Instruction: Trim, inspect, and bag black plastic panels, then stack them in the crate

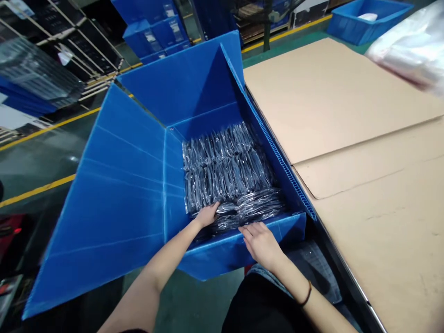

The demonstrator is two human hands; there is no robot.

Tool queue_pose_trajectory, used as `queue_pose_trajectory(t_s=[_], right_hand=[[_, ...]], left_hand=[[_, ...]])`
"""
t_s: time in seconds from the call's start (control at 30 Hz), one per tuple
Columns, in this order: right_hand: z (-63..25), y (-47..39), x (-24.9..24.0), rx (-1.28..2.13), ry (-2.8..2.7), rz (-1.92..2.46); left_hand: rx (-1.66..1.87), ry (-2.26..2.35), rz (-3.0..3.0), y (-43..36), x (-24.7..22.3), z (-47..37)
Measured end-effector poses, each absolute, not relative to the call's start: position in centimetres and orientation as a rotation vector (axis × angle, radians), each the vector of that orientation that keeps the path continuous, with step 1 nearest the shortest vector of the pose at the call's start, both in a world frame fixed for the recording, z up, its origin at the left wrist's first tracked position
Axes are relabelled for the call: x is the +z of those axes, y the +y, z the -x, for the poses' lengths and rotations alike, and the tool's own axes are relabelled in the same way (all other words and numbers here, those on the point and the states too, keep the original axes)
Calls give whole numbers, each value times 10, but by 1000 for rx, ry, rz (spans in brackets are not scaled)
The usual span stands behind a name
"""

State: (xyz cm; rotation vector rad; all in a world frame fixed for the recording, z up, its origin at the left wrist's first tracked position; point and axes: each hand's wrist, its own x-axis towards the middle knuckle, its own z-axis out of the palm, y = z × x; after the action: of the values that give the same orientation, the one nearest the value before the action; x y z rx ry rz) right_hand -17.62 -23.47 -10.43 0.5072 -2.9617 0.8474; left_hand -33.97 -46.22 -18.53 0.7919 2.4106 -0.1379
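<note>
A deep blue corrugated plastic box (208, 256) stands open before me, its flaps folded outward. Inside are rows of dark, flat packets in shiny clear plastic (222, 171); two rows stand on edge behind. Along the near wall, more packets (260, 203) lie in stacks. My left hand (208, 215) reaches into the box and touches the left end of the near packets, one digit stretched out, the other fingers hidden among the plastic. On the near rim rests my right hand (259, 238), fingers extended and close to the packets, with nothing seen in it.
Brown cardboard sheets (333, 101) cover the table to the right of the box. Behind are a blue tub (367, 21), a clear plastic heap (412, 46) and stacked blue boxes (156, 34). Wire cages (65, 37) stand at far left, beyond yellow floor lines.
</note>
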Motion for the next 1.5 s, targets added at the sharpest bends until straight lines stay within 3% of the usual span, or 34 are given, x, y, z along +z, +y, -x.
queue_pose_trajectory(t_s=[0.63,1.2,1.5], right_hand=[[171,-228,-111,830,-2883,-595],[172,-230,-109,886,-2899,-560],[138,-188,-48,1315,-2756,-333]], left_hand=[[41,2427,-899,-471,-188,336],[-101,2423,-648,-453,-179,337],[-125,2356,-498,-433,-135,318]])
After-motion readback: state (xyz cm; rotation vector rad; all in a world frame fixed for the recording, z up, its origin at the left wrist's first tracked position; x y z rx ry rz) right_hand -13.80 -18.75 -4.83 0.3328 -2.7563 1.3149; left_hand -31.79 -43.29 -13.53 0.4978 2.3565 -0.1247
